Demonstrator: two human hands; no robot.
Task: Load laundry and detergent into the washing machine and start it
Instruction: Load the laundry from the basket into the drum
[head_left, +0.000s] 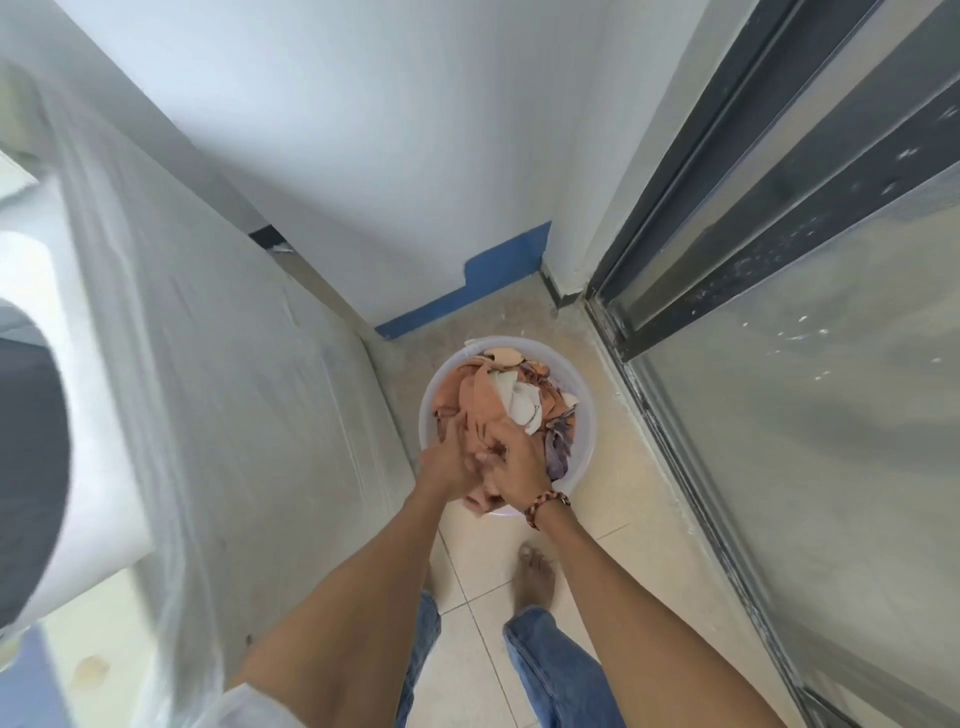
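One round translucent white basin (584, 410) was seen on the tiled floor (613, 525), in the far corner by the white wall (363, 156) and the blue skirting strip (467, 299). It was filled with a heap of laundry (488, 395): mostly peach-orange cloth, some white pieces, a bit of purple-grey at the right; single garments could not be counted. Both hands were sunk into the near side of the heap. The left hand (447, 460) was placed on the orange cloth with fingers curled into it. The right hand (511, 460) was closed over the same cloth, fingers bunched around a fold. One braided bracelet (545, 503) was worn on the right wrist. One washing machine (208, 389), wrapped in clear plastic film, was standing at the left, its dark round drum opening (31, 457) at the near left edge. One sliding glass door (805, 338) with a dark frame was at the right. One bare foot (535, 574) and two blue jean legs (561, 670) were visible near.
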